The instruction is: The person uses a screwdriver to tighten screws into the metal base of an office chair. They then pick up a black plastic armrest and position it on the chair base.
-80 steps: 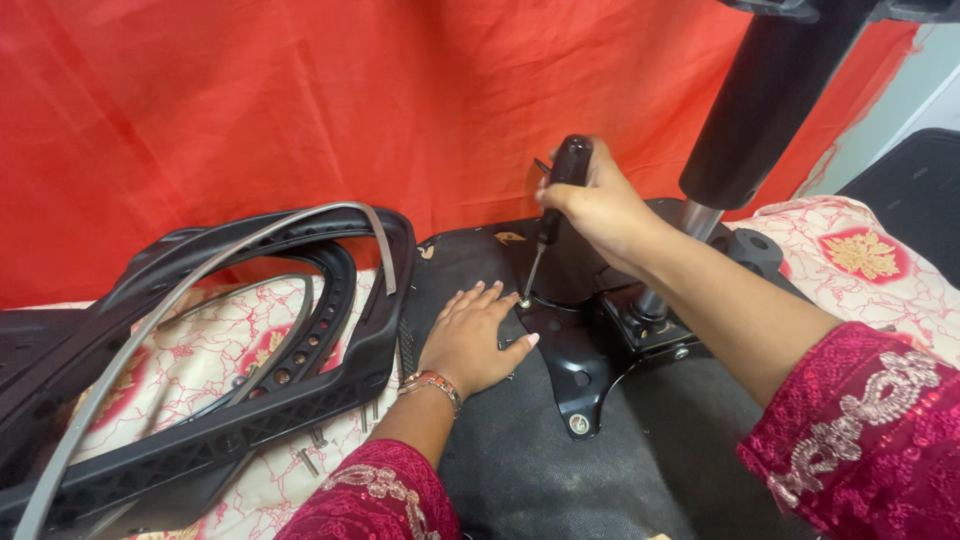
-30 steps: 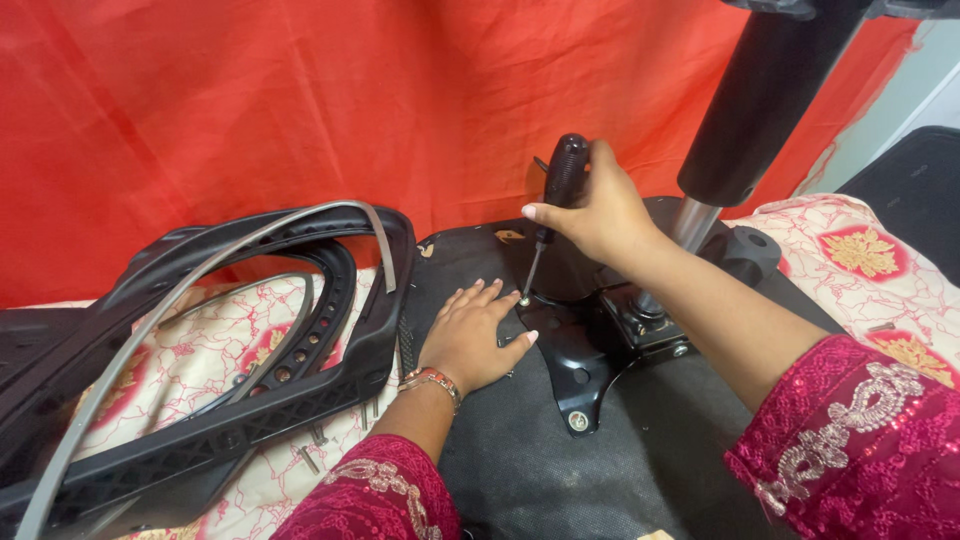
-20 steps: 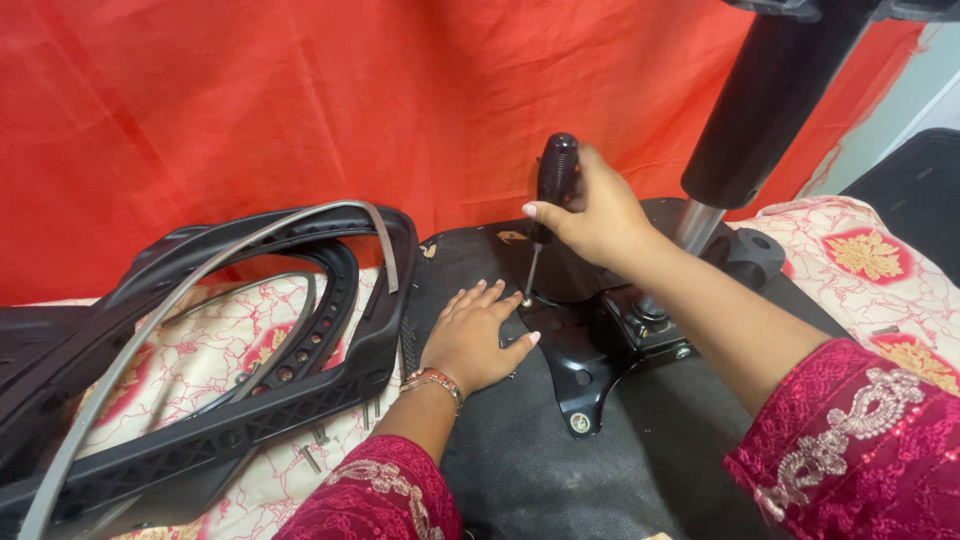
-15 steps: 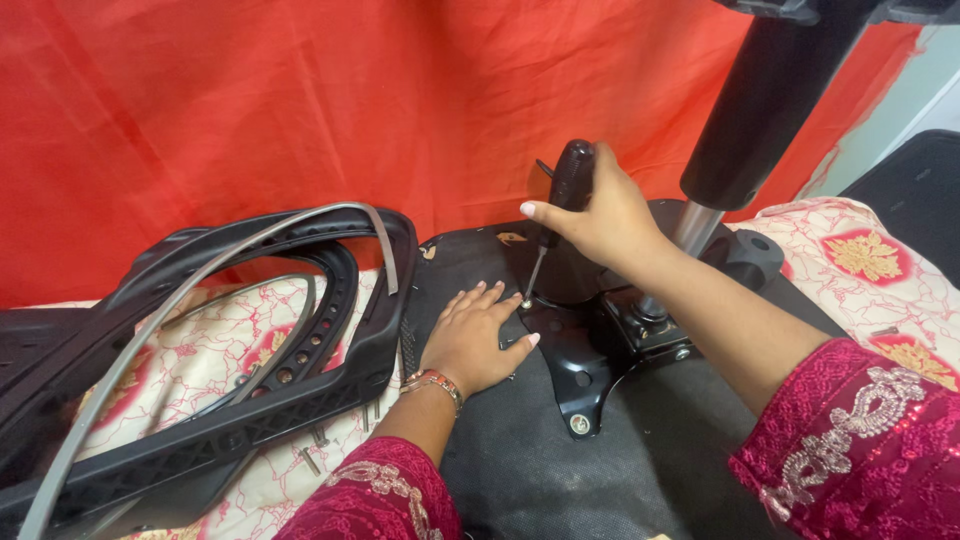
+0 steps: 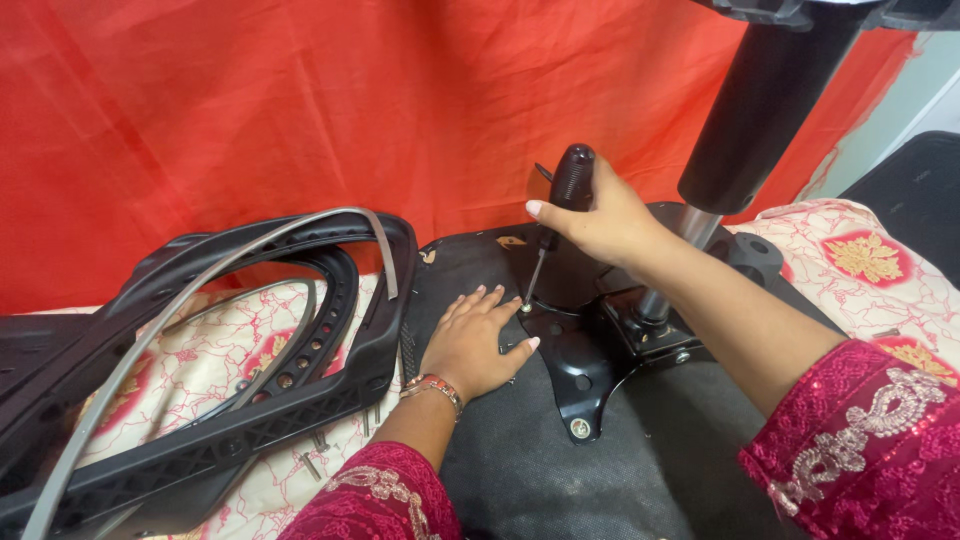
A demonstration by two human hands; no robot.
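Both hands unmoved: right hand [image 5: 600, 215] still grips the screwdriver [image 5: 562, 205], left hand [image 5: 475, 342] stays spread flat on the seat base [image 5: 520, 460].

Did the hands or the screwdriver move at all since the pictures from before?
Only a little. The right hand keeps its grip on the black screwdriver, and the handle rocks slightly from picture to picture while the tip stays at the same spot on the black metal plate. The left hand stays flat on the seat underside. The black plastic frame has not moved.

Chair frame [image 5: 230, 380] left of seat base [image 5: 520, 470]; mounting plate [image 5: 590, 370] on base, column [image 5: 750, 120] above.
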